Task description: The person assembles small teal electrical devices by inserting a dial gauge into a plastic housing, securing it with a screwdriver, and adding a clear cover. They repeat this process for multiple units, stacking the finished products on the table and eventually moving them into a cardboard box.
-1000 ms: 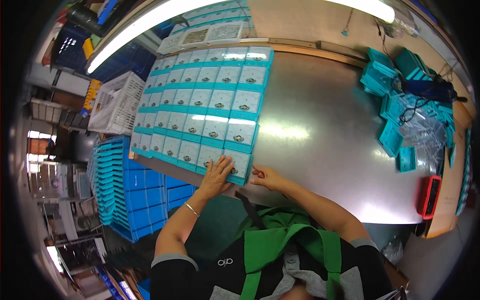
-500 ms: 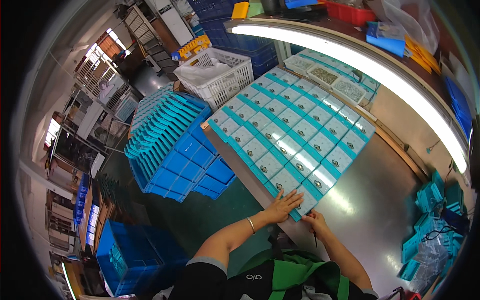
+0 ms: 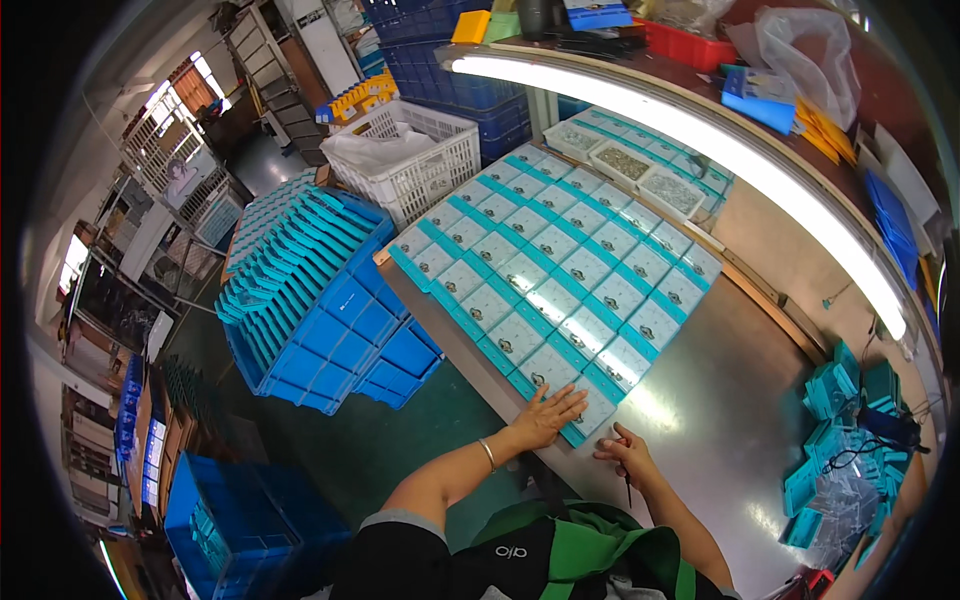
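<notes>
My left hand (image 3: pixel 548 416) lies flat with fingers apart on the nearest clear-covered teal piece (image 3: pixel 592 408), at the near corner of a large array. Just right of that corner, my right hand (image 3: pixel 630 456) hovers by the piece's edge, not touching it. Its fingers are curled around a thin dark pointed tool (image 3: pixel 628 494), whose exact kind is too small to tell. The array of teal pieces (image 3: pixel 527 217) runs in rows over the metal table (image 3: pixel 700 420). Each has a small round metal part on its clear cover.
Left of the table, blue crates (image 3: pixel 330 350) hold stacked teal pieces (image 3: pixel 285 270). A white basket (image 3: pixel 425 170) stands behind them. Trays of small parts (image 3: pixel 672 190) sit at the array's far edge under a lit tube lamp (image 3: pixel 740 150). Loose teal parts (image 3: pixel 830 440) pile at right.
My right hand has drawn back a little from the corner piece's edge, with the tool still in it. My left hand stays on the piece. The whole view has shifted slightly.
</notes>
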`<act>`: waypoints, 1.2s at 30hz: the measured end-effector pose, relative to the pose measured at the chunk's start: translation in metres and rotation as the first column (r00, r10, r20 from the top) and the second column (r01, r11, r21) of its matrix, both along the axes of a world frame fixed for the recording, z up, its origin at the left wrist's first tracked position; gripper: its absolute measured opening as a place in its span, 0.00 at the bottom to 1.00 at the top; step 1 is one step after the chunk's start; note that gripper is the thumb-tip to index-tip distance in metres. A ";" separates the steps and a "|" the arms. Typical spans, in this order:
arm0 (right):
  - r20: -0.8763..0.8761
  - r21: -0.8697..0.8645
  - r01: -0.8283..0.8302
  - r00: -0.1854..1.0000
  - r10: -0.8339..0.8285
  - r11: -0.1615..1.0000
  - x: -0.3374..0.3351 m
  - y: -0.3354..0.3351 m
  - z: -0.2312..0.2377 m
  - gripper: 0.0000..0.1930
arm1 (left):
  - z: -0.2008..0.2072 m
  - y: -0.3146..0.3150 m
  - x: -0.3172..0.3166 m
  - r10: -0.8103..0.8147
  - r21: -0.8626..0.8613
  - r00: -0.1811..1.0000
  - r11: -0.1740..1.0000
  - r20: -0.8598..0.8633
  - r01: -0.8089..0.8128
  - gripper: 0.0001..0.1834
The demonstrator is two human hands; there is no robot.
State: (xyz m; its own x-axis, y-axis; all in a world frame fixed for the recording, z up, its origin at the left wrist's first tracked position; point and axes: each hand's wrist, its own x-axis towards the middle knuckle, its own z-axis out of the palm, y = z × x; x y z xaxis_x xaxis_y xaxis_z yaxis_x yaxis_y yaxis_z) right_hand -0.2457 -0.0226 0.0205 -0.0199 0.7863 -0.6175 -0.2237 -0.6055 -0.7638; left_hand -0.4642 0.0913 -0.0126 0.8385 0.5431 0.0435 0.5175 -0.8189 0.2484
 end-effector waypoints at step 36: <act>0.658 0.381 0.750 0.191 -0.729 0.540 0.290 -0.530 0.066 0.17 | 0.052 -0.299 0.380 -0.644 -0.352 0.686 0.589 0.339 0.727 0.22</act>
State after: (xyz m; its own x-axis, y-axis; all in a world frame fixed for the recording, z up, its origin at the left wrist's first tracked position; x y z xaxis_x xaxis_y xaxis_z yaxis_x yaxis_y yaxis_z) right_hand 0.0445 -0.5530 0.0863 0.9770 0.1795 -0.1153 -0.0139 -0.4857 -0.8740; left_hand -0.0843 -0.2073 0.0390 0.9712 -0.1990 0.1309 -0.2340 -0.6941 0.6807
